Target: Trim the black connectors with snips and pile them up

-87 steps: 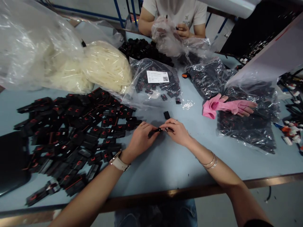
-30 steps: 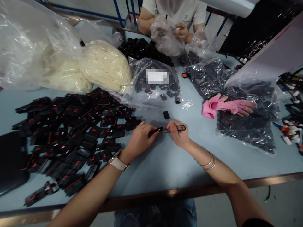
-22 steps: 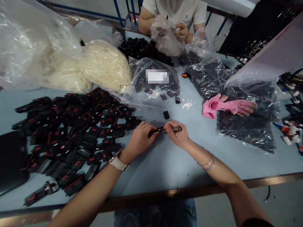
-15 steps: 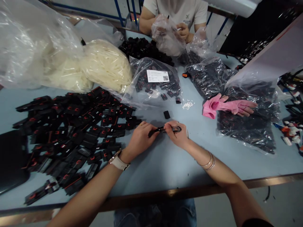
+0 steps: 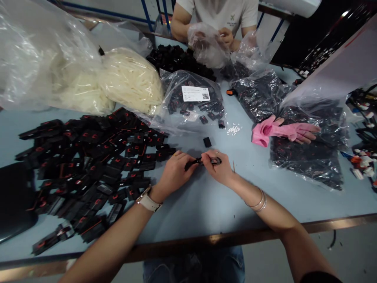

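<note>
My left hand (image 5: 176, 171) is closed on a small black part (image 5: 190, 164) above the middle of the table. Opposite it, my right hand (image 5: 219, 168) grips a dark tool with a looped end (image 5: 217, 160), whose front touches or nearly touches the black part. The contact itself is too small to make out. To the left of my left hand spreads a pile of black connectors with red clips (image 5: 97, 165). One loose black piece (image 5: 207, 142) lies just beyond my hands, with small white bits (image 5: 234, 129) to its right.
Bags of cream-coloured pieces (image 5: 132, 80) stand at the back left. A labelled clear bag (image 5: 196, 94) lies ahead, and pink gloves (image 5: 284, 130) rest by dark-filled bags (image 5: 306, 163) at right. Across the table a person (image 5: 218, 23) handles a clear bag.
My right hand has shifted slightly left with the tool, closer to my left hand. My left hand has stayed in place.
</note>
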Tool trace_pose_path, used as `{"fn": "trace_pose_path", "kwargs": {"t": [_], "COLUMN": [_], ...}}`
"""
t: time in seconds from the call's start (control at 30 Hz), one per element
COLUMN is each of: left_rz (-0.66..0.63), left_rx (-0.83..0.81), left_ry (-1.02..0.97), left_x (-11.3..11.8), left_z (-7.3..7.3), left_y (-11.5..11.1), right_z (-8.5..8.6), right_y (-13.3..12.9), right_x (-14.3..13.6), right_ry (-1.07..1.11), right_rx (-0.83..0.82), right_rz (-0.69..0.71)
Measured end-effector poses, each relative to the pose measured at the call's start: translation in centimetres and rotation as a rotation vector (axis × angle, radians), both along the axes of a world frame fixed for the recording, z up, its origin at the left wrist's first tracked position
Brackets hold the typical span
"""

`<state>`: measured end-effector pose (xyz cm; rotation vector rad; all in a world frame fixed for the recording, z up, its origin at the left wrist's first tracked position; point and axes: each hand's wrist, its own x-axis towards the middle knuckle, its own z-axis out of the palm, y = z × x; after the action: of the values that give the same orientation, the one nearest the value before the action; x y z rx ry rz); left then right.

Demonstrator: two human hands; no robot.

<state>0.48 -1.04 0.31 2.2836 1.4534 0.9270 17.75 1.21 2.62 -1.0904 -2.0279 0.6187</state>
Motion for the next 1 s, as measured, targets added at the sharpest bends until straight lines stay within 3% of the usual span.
{"fn": "trace_pose_path", "kwargs": {"t": [0.33,0.6,0.8,1.0], "left_rz": [-0.007,-0.015,-0.008,-0.005], "left_rx": [-0.011,-0.004,0.018,0.001], "left_ry": [-0.004,0.01,0.018,0.024], "left_x": [0.1,0.13,0.19,0.07], "left_z": [0.3,0.08,0.29,0.22], "left_y": [-0.03,-0.06,0.02,0.02], "right_z": [-0.15,-0.17,-0.58,-0.29], "right_y": [-0.01,-0.15,-0.15,-0.01], "right_x": [-0.05,-0.21,0.4,0.39], "right_ry": [-0.044,-0.096,0.062,0.026], "right_rx": [-0.164,-0.123,-0.111,-0.103], "right_rz": [-0.072,-0.07,-0.107,-0.04]}}
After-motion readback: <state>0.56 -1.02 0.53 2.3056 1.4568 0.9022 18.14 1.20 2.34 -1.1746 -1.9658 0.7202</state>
